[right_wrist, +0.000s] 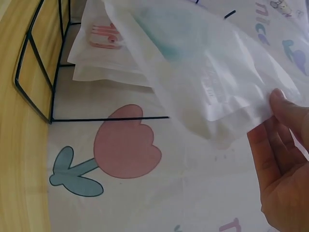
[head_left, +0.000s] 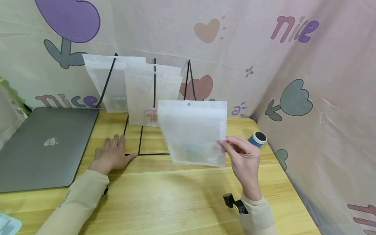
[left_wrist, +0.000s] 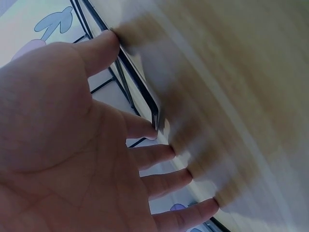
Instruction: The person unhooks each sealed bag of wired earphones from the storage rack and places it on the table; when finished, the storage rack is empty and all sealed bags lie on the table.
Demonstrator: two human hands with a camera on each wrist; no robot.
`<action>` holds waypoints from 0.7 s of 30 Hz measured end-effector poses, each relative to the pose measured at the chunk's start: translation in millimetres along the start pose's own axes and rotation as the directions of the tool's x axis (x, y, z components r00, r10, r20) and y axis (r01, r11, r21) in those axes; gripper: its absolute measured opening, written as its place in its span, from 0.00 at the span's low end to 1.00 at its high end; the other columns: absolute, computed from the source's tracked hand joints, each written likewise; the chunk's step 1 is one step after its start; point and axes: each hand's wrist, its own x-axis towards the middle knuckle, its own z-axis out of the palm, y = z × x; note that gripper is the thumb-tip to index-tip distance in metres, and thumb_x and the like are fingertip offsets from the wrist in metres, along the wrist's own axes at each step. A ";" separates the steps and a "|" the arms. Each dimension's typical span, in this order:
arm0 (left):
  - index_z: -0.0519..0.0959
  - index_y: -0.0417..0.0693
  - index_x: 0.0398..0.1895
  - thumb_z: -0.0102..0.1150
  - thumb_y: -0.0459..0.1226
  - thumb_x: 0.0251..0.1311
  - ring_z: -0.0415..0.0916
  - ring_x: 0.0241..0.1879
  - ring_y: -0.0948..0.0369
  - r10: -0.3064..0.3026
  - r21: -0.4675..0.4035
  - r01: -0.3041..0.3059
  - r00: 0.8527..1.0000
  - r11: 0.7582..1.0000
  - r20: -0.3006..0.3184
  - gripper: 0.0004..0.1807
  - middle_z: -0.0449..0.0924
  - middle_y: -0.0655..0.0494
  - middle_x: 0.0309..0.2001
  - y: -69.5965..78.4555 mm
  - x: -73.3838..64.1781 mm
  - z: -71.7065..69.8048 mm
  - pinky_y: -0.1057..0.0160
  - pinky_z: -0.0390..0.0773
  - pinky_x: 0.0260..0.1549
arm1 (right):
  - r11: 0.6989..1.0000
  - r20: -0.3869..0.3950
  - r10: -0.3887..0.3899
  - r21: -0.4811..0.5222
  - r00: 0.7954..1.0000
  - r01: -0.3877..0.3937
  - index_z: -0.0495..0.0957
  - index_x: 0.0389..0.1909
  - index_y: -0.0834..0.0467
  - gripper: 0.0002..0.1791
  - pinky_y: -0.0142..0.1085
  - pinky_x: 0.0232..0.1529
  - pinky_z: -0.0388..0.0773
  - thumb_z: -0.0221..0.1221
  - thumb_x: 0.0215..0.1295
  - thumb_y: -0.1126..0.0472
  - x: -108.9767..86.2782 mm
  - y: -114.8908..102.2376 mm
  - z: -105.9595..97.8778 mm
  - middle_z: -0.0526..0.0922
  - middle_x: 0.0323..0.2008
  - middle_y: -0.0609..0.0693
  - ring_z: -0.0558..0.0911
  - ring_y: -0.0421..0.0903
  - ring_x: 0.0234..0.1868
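My right hand [head_left: 245, 160] pinches the right edge of a white translucent zip bag [head_left: 192, 133] between thumb and fingers. The bag has a small hole near its top and something faint and teal inside, blurred by the film. It is held in front of the right prong of a black wire rack [head_left: 154, 154]; whether the prong enters the hole cannot be seen. Two similar bags, a left bag [head_left: 100, 75] and a middle bag [head_left: 141, 94], hang on the other prongs. My left hand [head_left: 110, 158] rests spread on the table, its thumb by the rack's front corner.
A closed grey laptop [head_left: 44, 156] lies on the left of the wooden table [head_left: 152, 199]. Past my right hand stands a blue cylinder with a dark top [head_left: 259, 136]. A patterned curtain [head_left: 164, 26] hangs behind. Something pale blue [head_left: 10, 223] shows at the lower left corner.
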 end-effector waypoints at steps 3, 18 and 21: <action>0.43 0.27 0.75 0.45 0.63 0.68 0.36 0.69 0.26 0.002 0.000 -0.002 1.000 1.000 -0.001 0.54 0.37 0.23 0.72 -1.0 1.5 0.8 0.22 0.51 0.54 | 1.000 0.027 -0.016 -0.016 1.000 0.016 0.85 0.31 0.71 0.14 0.25 0.27 0.77 0.65 0.45 0.88 -2.4 0.6 -3.1 0.85 0.29 0.60 0.80 0.43 0.24; 0.42 0.25 0.74 0.45 0.64 0.68 0.35 0.68 0.25 0.008 -0.013 -0.008 1.000 1.000 0.012 0.55 0.36 0.22 0.72 -2.4 0.3 -1.7 0.22 0.49 0.55 | 0.978 0.140 0.123 -0.183 0.983 -0.096 0.87 0.33 0.64 0.08 0.26 0.25 0.78 0.69 0.53 0.76 -7.6 36.2 -21.9 0.87 0.30 0.54 0.82 0.48 0.21; 0.42 0.26 0.74 0.45 0.64 0.68 0.35 0.68 0.25 0.011 -0.015 -0.011 1.000 1.000 0.014 0.55 0.36 0.22 0.72 -1.9 -0.1 -2.2 0.22 0.49 0.55 | 0.965 0.101 0.182 -0.208 0.978 -0.158 0.87 0.33 0.65 0.06 0.29 0.25 0.80 0.69 0.54 0.74 -5.4 48.6 -27.3 0.87 0.32 0.56 0.85 0.49 0.22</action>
